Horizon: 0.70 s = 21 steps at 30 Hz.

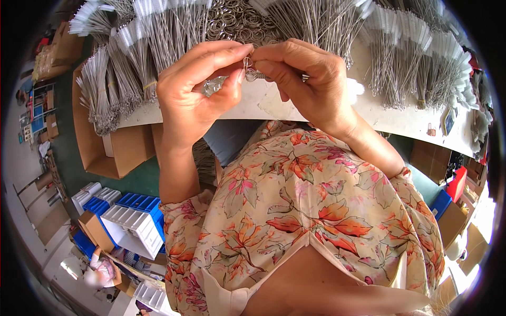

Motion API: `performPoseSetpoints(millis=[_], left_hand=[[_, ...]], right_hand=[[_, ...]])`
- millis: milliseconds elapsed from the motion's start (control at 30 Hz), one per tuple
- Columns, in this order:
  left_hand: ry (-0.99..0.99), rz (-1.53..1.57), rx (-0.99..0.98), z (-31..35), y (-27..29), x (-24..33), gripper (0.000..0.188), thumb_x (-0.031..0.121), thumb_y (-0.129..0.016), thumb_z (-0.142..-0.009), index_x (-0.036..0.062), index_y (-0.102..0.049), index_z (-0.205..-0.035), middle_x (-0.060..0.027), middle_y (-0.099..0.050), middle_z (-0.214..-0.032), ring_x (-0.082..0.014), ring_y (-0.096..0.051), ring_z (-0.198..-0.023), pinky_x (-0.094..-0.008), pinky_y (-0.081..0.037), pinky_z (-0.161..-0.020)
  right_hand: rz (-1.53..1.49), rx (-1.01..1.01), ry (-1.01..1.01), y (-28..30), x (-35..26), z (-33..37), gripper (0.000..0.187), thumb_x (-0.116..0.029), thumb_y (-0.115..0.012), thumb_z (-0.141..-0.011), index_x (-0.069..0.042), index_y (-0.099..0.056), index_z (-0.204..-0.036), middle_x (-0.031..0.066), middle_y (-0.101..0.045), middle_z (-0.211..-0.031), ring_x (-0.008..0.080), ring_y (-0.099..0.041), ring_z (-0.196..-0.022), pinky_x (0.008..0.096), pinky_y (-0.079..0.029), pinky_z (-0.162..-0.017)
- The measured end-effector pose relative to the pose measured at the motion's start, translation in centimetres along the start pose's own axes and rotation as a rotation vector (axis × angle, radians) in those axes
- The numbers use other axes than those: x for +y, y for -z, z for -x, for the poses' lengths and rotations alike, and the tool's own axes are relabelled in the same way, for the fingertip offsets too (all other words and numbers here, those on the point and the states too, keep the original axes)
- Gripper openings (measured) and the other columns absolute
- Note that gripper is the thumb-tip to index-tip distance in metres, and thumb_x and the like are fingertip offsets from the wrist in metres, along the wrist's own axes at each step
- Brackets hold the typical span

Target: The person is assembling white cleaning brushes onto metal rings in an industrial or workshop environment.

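Observation:
Above the table's near edge, both hands meet fingertip to fingertip around a small metal ring (247,64). My left hand (203,87) pinches it from the left with thumb and index finger. From the other side my right hand (308,79) closes thumb and forefinger on it, its other fingers curled. Thin wire loops (252,75) show just below the ring and run behind the right fingers; what they belong to is partly hidden. A white bristly tip (355,90) shows beside the right wrist. Beyond the hands lies a heap of metal rings (237,21).
Bundles of wire-handled brushes with white bristles (171,26) crowd the white table (274,102) on the left, with more brush bundles (395,58) on the right. A cardboard box (124,152) stands below left, near blue and white bins (132,226). Another person (105,271) sits farther off.

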<state>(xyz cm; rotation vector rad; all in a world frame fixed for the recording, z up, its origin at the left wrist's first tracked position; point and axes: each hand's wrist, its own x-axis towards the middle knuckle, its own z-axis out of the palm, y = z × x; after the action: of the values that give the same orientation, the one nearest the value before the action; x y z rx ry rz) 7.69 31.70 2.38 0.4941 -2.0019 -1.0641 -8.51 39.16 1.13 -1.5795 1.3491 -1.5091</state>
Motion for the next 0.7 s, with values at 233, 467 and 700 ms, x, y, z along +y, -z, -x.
performPoseSetpoints(millis=[233,467,700], left_hand=[[0.008,-0.056,0.051,1.0,-0.3,-1.0,0.029,-0.011,-0.06,-0.073,-0.0021,-0.063,-0.1,-0.0104,-0.061,-0.097,-0.0131,-0.062,-0.081,-0.0227,-0.053,-0.072],[0.591,-0.241,-0.064,-1.2,2.3,-2.5,0.023,0.011,-0.062,-0.082,0.0025,-0.061,-0.103,-0.0079,-0.064,-0.088,-0.0116,-0.061,-0.08,-0.0236,-0.049,-0.069],[0.538,-1.146,0.075,-6.0,5.9,-10.2,0.028,0.034,-0.064,-0.078,0.0076,-0.064,-0.084,-0.0056,-0.066,-0.075,-0.0205,-0.063,-0.071,-0.0308,-0.047,-0.063]], right_hand=[[-0.434,-0.197,-0.543,0.4,0.7,-0.2,0.014,-0.009,-0.06,-0.083,0.001,-0.064,-0.092,0.0031,-0.061,-0.071,0.0059,-0.054,-0.055,0.0209,-0.044,-0.051],[0.268,-0.098,0.08,-1.9,5.7,2.9,0.011,-0.002,-0.059,-0.076,-0.003,-0.064,-0.085,0.0088,-0.061,-0.075,0.0185,-0.059,-0.061,0.0279,-0.048,-0.055],[0.43,-0.272,0.506,-3.4,8.4,4.1,0.024,-0.003,-0.058,-0.064,-0.007,-0.06,-0.088,0.0041,-0.055,-0.079,0.0214,-0.055,-0.07,0.0316,-0.049,-0.059]])
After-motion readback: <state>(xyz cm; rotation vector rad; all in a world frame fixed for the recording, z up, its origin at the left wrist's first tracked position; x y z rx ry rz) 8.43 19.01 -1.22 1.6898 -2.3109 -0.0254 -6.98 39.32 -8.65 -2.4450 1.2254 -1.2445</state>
